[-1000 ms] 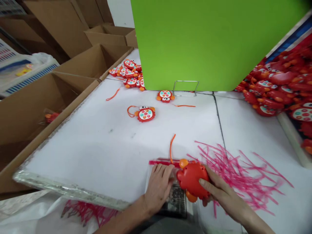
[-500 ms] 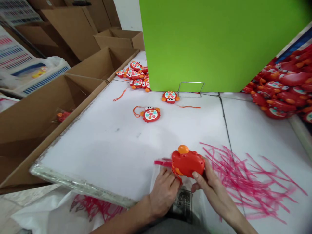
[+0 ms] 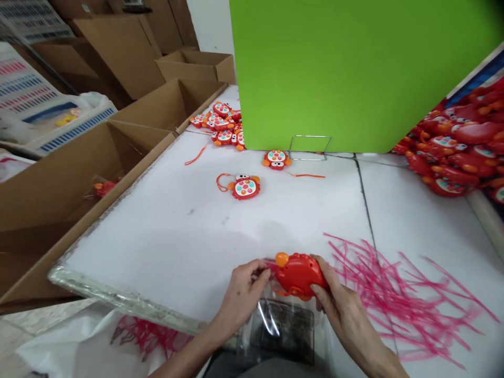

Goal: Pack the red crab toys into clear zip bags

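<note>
Toy (image 3: pixel 300 274) stays clamped in the right hand (image 3: pixel 338 302). Left hand (image 3: pixel 243 287) has moved from the toy's eight o'clock to nine; whether it pinches the bag (image 3: pixel 271 320), I cannot tell.

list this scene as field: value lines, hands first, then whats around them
right hand: holds red toy, button side not showing
left hand: beside the red toy, near clear plastic; grip unclear
white table: nearer loose toy and farther loose toy, both buttons up
right side: pink strips, toy heap beyond
back: upright green panel
left side: open cardboard box
</note>
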The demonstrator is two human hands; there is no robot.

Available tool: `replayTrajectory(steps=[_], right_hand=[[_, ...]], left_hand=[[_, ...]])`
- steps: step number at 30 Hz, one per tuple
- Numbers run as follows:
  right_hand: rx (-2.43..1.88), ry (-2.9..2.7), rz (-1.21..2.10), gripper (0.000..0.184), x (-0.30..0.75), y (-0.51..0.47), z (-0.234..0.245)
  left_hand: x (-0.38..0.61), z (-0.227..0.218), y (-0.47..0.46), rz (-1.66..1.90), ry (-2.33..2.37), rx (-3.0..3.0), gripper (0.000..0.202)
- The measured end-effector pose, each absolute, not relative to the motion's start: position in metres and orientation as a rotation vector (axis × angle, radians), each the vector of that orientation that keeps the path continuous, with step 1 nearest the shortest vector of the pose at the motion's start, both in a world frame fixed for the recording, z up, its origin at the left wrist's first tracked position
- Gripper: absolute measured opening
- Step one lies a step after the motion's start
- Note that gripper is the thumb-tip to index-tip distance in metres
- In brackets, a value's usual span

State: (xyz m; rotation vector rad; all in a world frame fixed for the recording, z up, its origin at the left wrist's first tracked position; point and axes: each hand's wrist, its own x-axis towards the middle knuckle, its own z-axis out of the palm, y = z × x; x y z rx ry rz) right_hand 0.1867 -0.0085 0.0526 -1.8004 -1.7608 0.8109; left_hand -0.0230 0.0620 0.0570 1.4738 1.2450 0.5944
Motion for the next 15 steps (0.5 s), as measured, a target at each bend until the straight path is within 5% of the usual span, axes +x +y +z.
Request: replayTrajectory(steps=[10, 15], right_hand=[[-1.63, -2.259, 1.053, 0.034, 0.19, 0.01, 0.08], [-1.775, -2.187, 0.795, 0.024, 0.176, 0.015, 0.075]], left_hand=[[-0.007, 0.048, 0.058, 0.576, 1.143, 1.159, 0.021], [-0.007, 0.045, 0.054, 0.568, 1.081, 1.136, 0.02]])
